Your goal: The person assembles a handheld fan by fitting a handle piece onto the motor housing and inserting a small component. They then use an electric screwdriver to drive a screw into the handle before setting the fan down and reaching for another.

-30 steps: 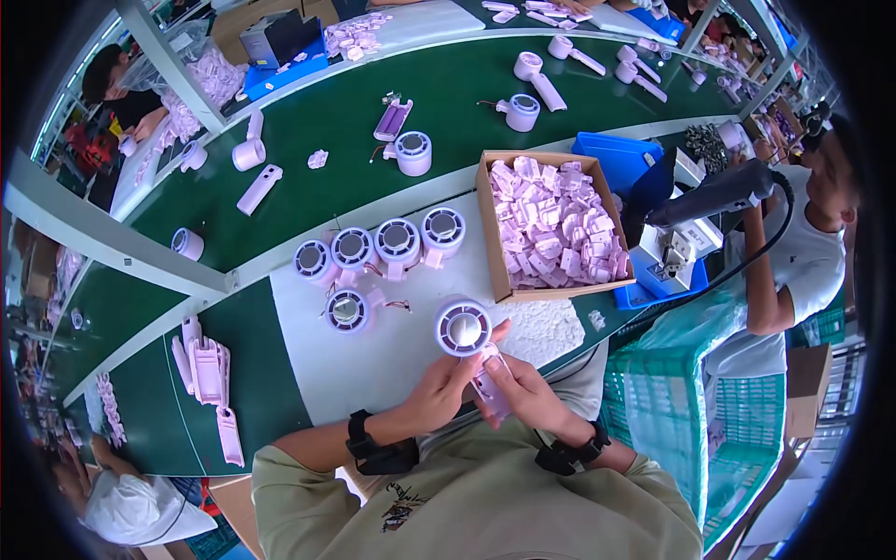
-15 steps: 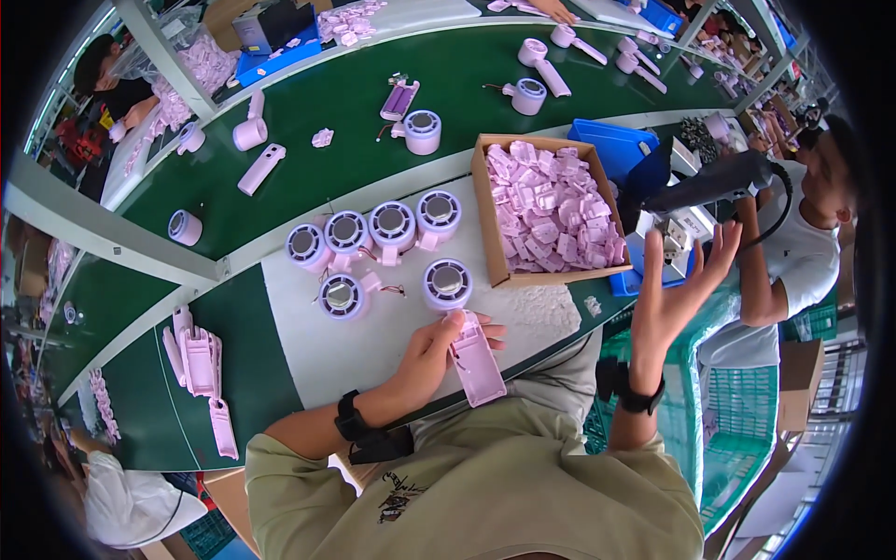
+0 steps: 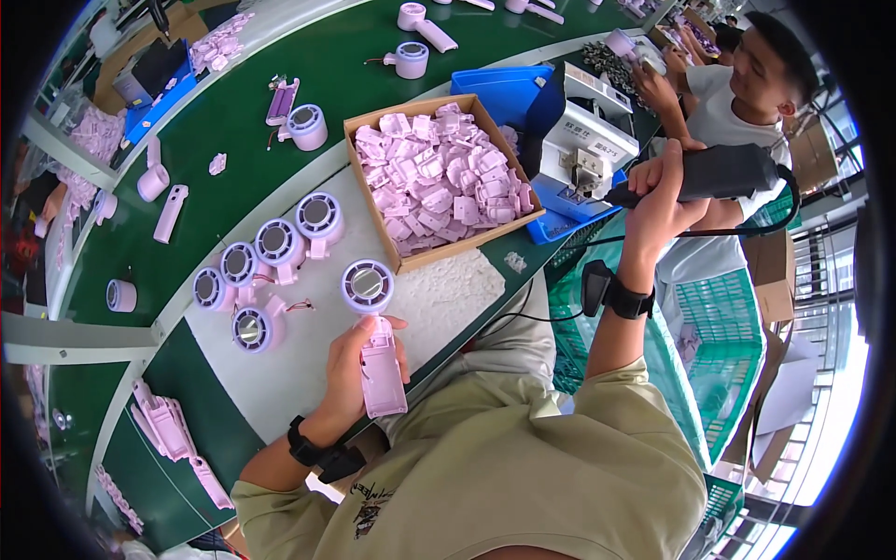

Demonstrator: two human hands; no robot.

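Note:
My left hand (image 3: 343, 366) is closed around the pink open handle of a small handheld fan (image 3: 385, 378). Its round head points away from me, over the white mat (image 3: 448, 303). To the right, my raised right hand (image 3: 661, 201) grips a black electric screwdriver (image 3: 723, 175) with a cable at its rear. The tool's tip is at a white box-shaped machine (image 3: 597, 131), probably a screw feeder; whether they touch I cannot tell. Several fan heads (image 3: 278, 243) with dark round centres stand on the mat left of the held fan.
A cardboard box (image 3: 401, 257) full of pink plastic parts stands beyond the mat, beside a blue bin (image 3: 495, 79). Pink handle shells (image 3: 168, 425) lie at the left. More fans lie along the green belt (image 3: 224, 112). A co-worker (image 3: 747, 93) sits at the right, near green crates (image 3: 719, 308).
My right hand, earlier open and reaching up, has closed around the screwdriver and brought its tip to the white machine. The view has turned to the right; my left hand still holds the fan.

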